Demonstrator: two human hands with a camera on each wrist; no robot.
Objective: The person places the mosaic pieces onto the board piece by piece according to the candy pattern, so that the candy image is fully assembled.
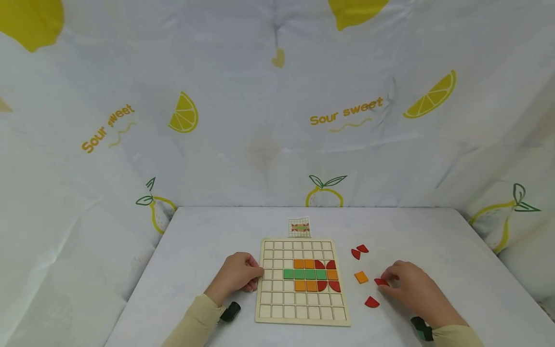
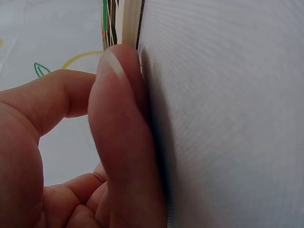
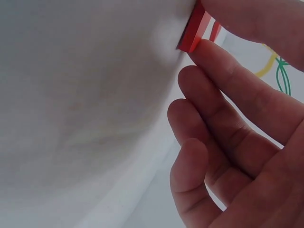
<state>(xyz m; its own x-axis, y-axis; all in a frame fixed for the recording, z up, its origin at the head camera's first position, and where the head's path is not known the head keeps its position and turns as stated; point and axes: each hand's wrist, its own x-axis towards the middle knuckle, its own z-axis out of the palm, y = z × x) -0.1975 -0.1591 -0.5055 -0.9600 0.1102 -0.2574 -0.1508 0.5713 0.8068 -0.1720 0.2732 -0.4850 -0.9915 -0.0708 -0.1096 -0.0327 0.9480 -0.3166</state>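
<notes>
A wooden grid board (image 1: pixel 277 299) lies on the table with orange, green and red tiles in its middle rows. At its left edge, my left hand (image 1: pixel 236 273) grips the rim between thumb and index finger; the left wrist view shows the thumb (image 2: pixel 121 109) against the board's side (image 2: pixel 128 23). Right of the board, my right hand (image 1: pixel 412 286) pinches a red quarter-circle tile (image 3: pixel 194 31) by its edges, low over the table. The other fingers of that hand curl below it. A loose orange square tile (image 1: pixel 361 277) lies between board and right hand.
Another red quarter-circle tile (image 1: pixel 372 302) lies nearer the front, and two more red tiles (image 1: pixel 362 248) lie farther back. A small pattern card (image 1: pixel 299 233) touches the board's far edge. A white lemon-print cloth (image 1: pixel 260 159) hangs behind the table.
</notes>
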